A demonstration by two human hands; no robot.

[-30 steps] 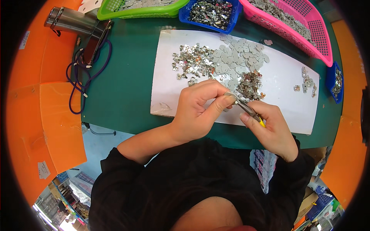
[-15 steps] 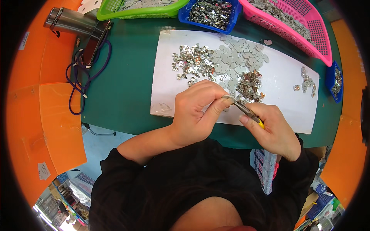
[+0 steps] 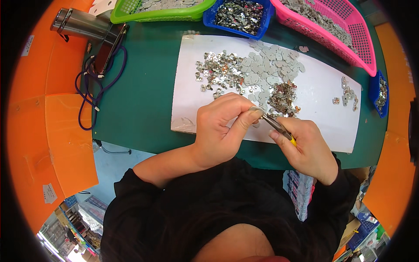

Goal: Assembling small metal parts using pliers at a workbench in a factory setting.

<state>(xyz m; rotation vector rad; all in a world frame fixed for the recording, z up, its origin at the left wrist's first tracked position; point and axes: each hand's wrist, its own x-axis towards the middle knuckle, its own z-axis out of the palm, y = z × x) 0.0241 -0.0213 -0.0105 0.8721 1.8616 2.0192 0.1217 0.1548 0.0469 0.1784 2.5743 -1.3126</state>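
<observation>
My left hand is closed in a pinch of thumb and forefinger on a small piece, mostly hidden by the fingertips; a bit of grey edge shows. Wrapped round a pair of pliers with yellow grips is my right hand. The jaws of the pliers meet the left fingertips at the small piece. Just beyond the hands, on a white board, lie a heap of shiny metal clips, a spread of flat grey plates and a darker pile of small metal parts.
A green basket, a blue bin of metal parts and a pink basket line the table's far side. A small blue tray stands at right. At left are a steel flask, a phone and a purple cord.
Both hands have stayed almost in place. My right hand and the pliers have shifted slightly left, with the jaws still at the left fingertips.
</observation>
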